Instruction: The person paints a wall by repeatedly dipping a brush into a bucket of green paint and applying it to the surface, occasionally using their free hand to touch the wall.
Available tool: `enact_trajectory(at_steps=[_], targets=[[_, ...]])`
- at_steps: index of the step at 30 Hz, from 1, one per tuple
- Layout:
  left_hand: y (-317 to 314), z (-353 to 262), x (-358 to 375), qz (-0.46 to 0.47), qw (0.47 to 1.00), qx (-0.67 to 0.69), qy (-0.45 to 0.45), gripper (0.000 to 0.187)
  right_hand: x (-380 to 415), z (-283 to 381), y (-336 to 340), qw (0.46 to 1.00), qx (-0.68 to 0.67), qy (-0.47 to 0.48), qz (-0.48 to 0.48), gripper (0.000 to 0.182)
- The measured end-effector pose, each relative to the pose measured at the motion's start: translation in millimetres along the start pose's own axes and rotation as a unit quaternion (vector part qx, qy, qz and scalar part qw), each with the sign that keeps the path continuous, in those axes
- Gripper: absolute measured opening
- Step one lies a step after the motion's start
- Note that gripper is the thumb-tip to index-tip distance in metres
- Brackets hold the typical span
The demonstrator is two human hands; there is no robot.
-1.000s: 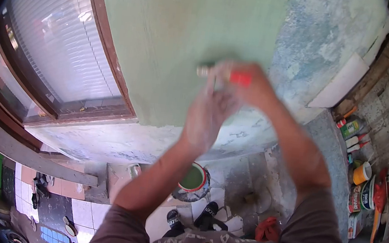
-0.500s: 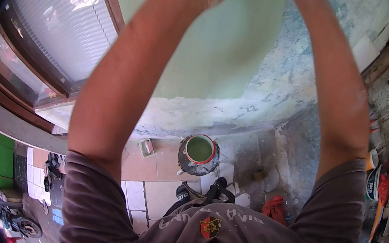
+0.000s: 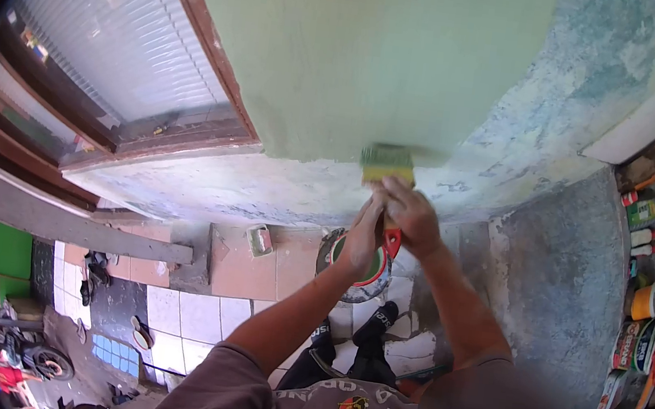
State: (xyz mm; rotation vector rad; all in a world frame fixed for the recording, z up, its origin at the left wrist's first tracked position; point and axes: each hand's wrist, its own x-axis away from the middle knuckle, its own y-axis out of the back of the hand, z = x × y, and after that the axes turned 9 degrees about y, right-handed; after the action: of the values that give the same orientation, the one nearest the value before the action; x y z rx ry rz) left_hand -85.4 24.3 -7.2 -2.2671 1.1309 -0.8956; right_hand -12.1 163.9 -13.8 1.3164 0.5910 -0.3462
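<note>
A wide paintbrush (image 3: pixel 389 171) with a yellow band and a red handle end meets the wall near the lower edge of the pale green paint (image 3: pixel 361 61). My right hand (image 3: pixel 417 222) is closed round its handle, the red end sticking out below. Pressed in from the left, my left hand (image 3: pixel 364 238) is also closed on the handle, its fingers partly hidden by the right. Under my hands a round paint pail (image 3: pixel 327 252) stands on the floor, largely covered by my left wrist. Bare, blotchy white-blue plaster (image 3: pixel 581 72) lies right of the green and below it.
A brown-framed louvred window (image 3: pixel 129 25) is on the left. A small container (image 3: pixel 261 240) sits on the floor tiles by the wall. Along the right side stand bottles, a yellow cup (image 3: pixel 646 301) and paint tins (image 3: pixel 637 345). A motorcycle (image 3: pixel 39 357) is far lower left.
Both hands have come down from above the view to the lower edge of the green paint, bringing the paintbrush into sight. The view has shifted, showing more of the right-hand side.
</note>
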Motion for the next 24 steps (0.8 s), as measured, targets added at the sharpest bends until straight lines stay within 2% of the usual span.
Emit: enact_trajectory(at_steps=[3,6,9,12,17,20,24], targets=[[14,30,29,-0.048,0.993,0.058,0.091,0.049,37,42,-6,0.999,-0.001,-0.032,0.013,0.039],[22,42,66,0.061,0.995,0.068,0.045,0.048,45,95,27,0.999,0.002,-0.05,0.0,0.039],[3,21,107,0.06,0.988,0.074,0.12,0.047,47,135,66,0.999,-0.013,-0.044,-0.018,0.037],[-14,10,135,0.102,0.985,0.053,0.128,0.044,49,164,102,0.998,-0.002,-0.046,-0.031,0.038],[-48,-1,144,0.092,0.992,-0.004,0.09,0.039,41,181,151,0.99,0.081,-0.071,-0.093,0.039],[-88,-15,141,0.099,0.994,-0.006,0.05,0.039,39,174,183,0.986,0.072,-0.084,-0.123,0.039],[-136,-34,129,0.102,0.993,-0.05,-0.025,0.04,40,150,224,0.975,-0.001,-0.166,-0.149,0.038]])
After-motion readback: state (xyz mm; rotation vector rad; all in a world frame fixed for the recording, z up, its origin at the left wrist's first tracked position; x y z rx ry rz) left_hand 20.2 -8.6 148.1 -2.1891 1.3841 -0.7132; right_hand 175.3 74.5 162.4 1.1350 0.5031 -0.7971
